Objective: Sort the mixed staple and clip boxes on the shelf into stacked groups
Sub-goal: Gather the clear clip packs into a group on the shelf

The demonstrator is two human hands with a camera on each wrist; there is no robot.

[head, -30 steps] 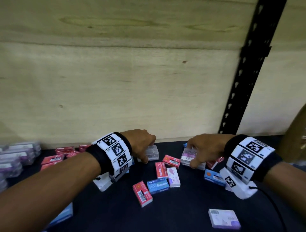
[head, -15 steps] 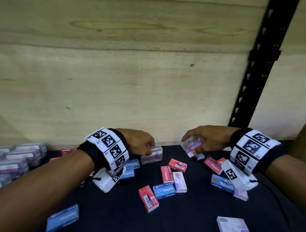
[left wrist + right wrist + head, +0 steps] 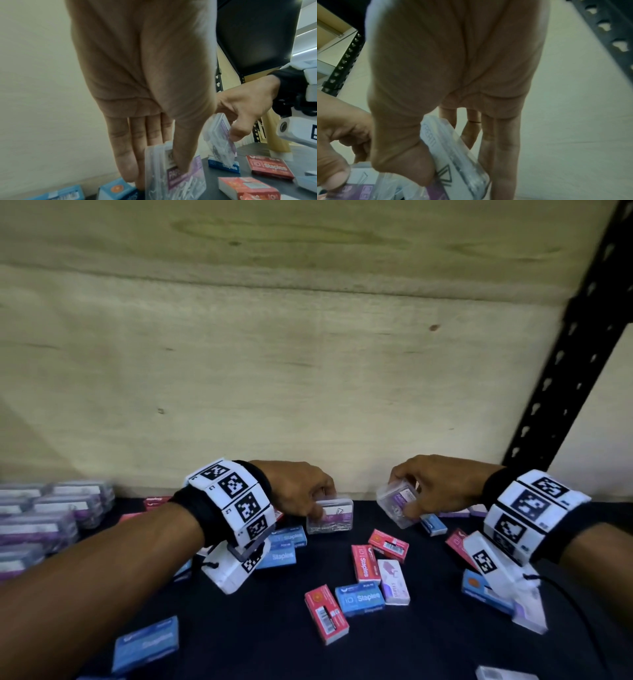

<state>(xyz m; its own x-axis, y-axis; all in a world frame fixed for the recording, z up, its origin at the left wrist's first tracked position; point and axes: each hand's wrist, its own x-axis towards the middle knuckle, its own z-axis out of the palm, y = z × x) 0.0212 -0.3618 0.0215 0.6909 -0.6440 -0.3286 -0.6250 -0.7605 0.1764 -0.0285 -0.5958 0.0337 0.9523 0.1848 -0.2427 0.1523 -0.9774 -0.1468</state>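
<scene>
Two clear paper clip boxes are in the hands, one each. The left hand (image 3: 301,491) pinches one clear box (image 3: 330,517) with thumb and fingers, low on the dark shelf (image 3: 274,642). The right hand (image 3: 435,484) has its thumb and fingers clamped on the other clear box (image 3: 399,503), tilted and lifted just right of the first.

Near these, in front, lie three red boxes in the middle; one red box (image 3: 365,564) says "Staples". A blue box (image 3: 359,599) in front of it says "Staples" too. A pale purple box (image 3: 394,582) lies beside it. Stacked clear boxes (image 3: 41,522) stand far left.
</scene>
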